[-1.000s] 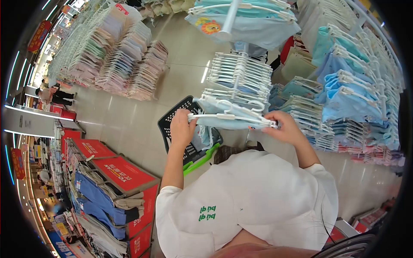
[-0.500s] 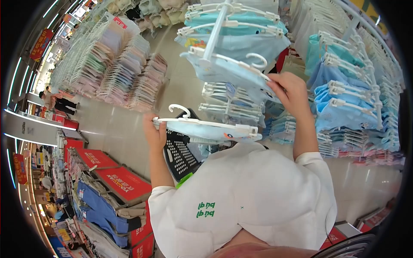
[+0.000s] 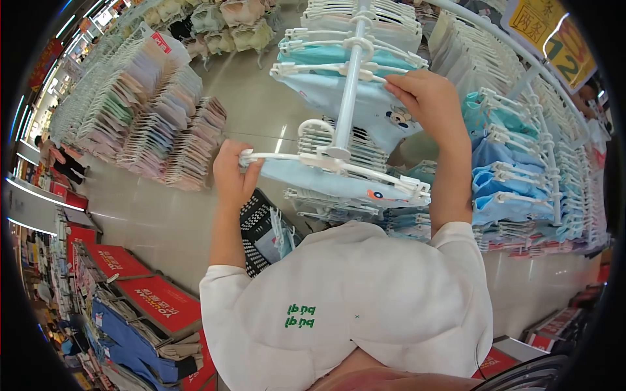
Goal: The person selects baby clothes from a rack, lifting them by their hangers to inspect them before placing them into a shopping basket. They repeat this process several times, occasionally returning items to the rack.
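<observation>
Figure: Two clip hangers, one in each hand.
My left hand (image 3: pixel 233 176) closes finger and thumb on one end of a white hanger (image 3: pixel 283 156) with a pale-blue garment (image 3: pixel 326 180), reaching below my right hand (image 3: pixel 433 107), which pinches a hung hanger (image 3: pixel 319 68). The one-ended grip could let mine tilt; its hook could snag on the rail (image 3: pixel 349 98) beside it.

Rows of pastel pink, green and lilac garments (image 3: pixel 147 117) hang above a glossy beige floor (image 3: pixel 140 212). Above the rows in view are pale padded bras (image 3: pixel 246 36); to their left, a person (image 3: pixel 55 156); below, red rectangular signboards (image 3: pixel 160 305) and blue cloth trousers (image 3: pixel 134 342).
</observation>
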The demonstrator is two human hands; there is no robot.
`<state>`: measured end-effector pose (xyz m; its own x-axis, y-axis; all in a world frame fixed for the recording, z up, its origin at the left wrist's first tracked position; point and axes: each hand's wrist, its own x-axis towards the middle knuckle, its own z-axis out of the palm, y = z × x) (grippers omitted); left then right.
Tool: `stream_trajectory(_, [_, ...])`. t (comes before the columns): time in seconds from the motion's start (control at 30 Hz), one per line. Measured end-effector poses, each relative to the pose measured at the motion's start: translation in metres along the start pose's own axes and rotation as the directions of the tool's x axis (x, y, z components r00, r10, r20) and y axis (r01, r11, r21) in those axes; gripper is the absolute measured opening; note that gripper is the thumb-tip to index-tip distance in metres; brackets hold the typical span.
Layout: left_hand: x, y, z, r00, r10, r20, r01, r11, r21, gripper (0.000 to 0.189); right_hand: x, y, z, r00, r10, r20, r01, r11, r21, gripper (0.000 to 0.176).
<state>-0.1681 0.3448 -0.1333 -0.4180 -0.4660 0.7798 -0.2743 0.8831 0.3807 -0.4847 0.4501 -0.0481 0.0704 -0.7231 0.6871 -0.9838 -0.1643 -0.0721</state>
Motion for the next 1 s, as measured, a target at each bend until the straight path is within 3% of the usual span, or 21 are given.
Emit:
stream_trajectory(0.23, [0.018,-0.014,0.011,1.000,0.004,0.027,-0.002,0.998,-0.055,0.021,-0.003,-0.002,-0.003,0.998,0.040,0.051,-0.041,0.999,0.019,0.016])
stream_trajectory(0.3, [0.013,-0.020,0.013,0.995,0.067,0.070,-0.063,0.996,-0.064,0.023,-0.013,-0.013,-0.016,0.975,0.032,-0.222,-0.002,0.991,0.133,0.025])
stream_trajectory(0.37, [0.005,-0.021,0.014,0.989,0.122,0.082,-0.117,0.991,-0.062,0.024,-0.046,-0.023,-0.038,0.985,0.165,-0.059,-0.102,0.814,0.572,0.031])
stream_trajectory(0.43, [-0.001,-0.017,0.015,0.981,0.171,0.088,-0.166,0.984,-0.056,0.025,-0.069,-0.031,-0.051,0.978,0.033,0.204,-0.184,0.586,0.789,0.031])
stream_trajectory(0.5, [0.000,-0.007,0.014,0.972,0.196,0.128,-0.185,0.979,-0.089,0.025,-0.080,-0.039,-0.054,0.942,-0.106,0.317,-0.154,0.705,0.692,0.031])
stream_trajectory(0.53, [0.004,-0.003,0.016,0.973,0.194,0.128,-0.183,0.979,-0.093,0.025,-0.088,-0.042,-0.055,0.941,-0.104,0.321,-0.158,0.706,0.690,0.031])
stream_trajectory(0.6, [0.009,0.007,0.019,0.948,0.304,0.090,-0.296,0.951,-0.092,0.025,-0.105,-0.043,-0.054,0.911,0.060,0.408,-0.328,0.705,0.629,0.028])
stream_trajectory(0.77, [0.037,0.029,0.028,0.926,0.374,0.057,-0.369,0.926,-0.086,0.027,-0.126,-0.038,-0.053,0.957,0.202,0.206,-0.288,0.725,0.626,0.020])
stream_trajectory(0.83, [0.051,0.031,0.031,0.925,0.380,0.024,-0.378,0.924,-0.064,0.027,-0.117,-0.045,-0.054,0.934,0.348,-0.076,-0.282,0.852,0.441,0.018])
stream_trajectory(0.87, [0.058,0.031,0.032,0.944,0.329,0.014,-0.328,0.943,-0.051,0.026,-0.109,-0.050,-0.052,0.932,0.355,-0.076,-0.288,0.850,0.441,0.018])
stream_trajectory(0.93, [0.069,0.026,0.037,0.959,0.282,0.006,-0.281,0.959,-0.041,0.025,-0.089,-0.057,-0.042,0.849,0.459,-0.262,-0.325,0.844,0.426,0.015])
stream_trajectory(1.0, [0.075,0.015,0.036,0.997,0.077,0.019,-0.076,0.996,-0.037,0.023,-0.073,-0.053,-0.030,0.857,0.429,-0.286,-0.303,0.868,0.393,0.014])
